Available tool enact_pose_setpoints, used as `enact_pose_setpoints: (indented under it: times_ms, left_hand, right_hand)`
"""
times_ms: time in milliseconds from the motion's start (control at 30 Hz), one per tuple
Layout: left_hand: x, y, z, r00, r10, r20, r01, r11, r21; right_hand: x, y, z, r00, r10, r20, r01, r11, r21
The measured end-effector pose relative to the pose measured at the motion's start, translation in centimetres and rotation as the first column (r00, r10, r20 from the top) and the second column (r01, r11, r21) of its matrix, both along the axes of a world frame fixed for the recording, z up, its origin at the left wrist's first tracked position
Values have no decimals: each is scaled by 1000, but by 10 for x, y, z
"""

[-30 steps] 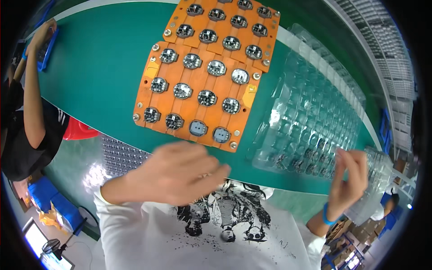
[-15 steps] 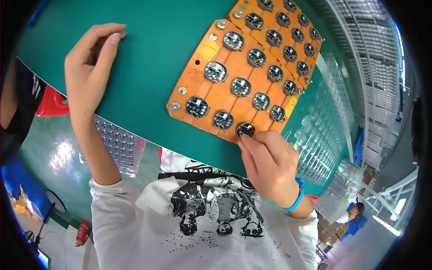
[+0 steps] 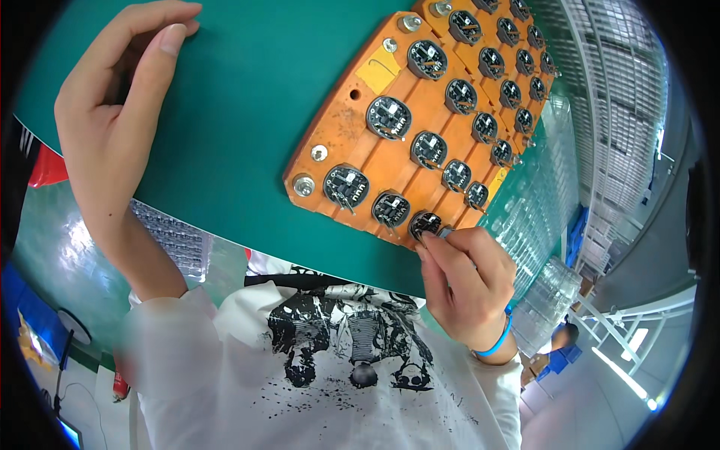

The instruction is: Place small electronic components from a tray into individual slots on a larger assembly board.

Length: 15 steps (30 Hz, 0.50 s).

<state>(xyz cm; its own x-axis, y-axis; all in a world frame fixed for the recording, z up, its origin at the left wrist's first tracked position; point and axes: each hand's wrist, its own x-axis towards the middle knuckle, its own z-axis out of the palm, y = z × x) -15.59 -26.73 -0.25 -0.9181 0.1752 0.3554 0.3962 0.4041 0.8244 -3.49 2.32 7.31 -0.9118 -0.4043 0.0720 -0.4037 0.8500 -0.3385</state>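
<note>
An orange fixture plate [image 3: 341, 154] lies on the green tabletop [image 3: 240, 97], tilted to my view. Rows of small round black circuit boards with thin leads sit in its recesses. My right hand [image 3: 472, 281] is at the plate's near edge, thumb and fingertips pinched on a round circuit board [image 3: 425, 223] in the nearest row. The fingers partly cover that board. A small greyish bit shows by the fingertips; I cannot make out what it is. My left hand [image 3: 120, 97] rests over the tabletop, left of the plate, fingers loosely curved, thumb apart, nothing visible in it.
Clear plastic trays [image 3: 517, 225] lie along the right side of the plate, with more stacked trays [image 3: 551, 300] beyond the edge. Below the table's left edge is a tray of small parts [image 3: 172, 236]. Metal bolts [image 3: 303, 185] stick up from the plate's corners.
My view has shifted, so the plate appears a little lower and to the right. The left hand looks nearer and further left. My right hand stays at the same board.
</note>
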Motion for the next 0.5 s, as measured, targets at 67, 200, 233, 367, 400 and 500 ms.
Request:
enact_pose_setpoints:
  times_ms: [67,200,233,367,400,500]
  left_hand:
    - [-1,-3,-6,999,35,6,-34,998,-46]
    - [-3,4,4,999,-50,20,50,999,-21]
    - [-4,1,-2,998,-51,23,52,998,-24]
    - [-4,-17,-16,999,35,35,-30,992,-125]
    - [-4,-17,-13,999,25,46,-18,988,-156]
    - [-5,-14,-11,997,65,50,-54,981,-187]
  right_hand:
    - [1,1,1,993,-90,72,95,993,-74]
    - [-3,3,5,939,-208,273,266,944,-194]
    - [-4,4,6,919,-226,324,310,920,-238]
    - [-11,10,8,947,-127,294,207,944,-257]
    - [-10,12,8,946,-128,297,207,944,-255]
    - [1,19,8,995,-98,30,102,983,-155]
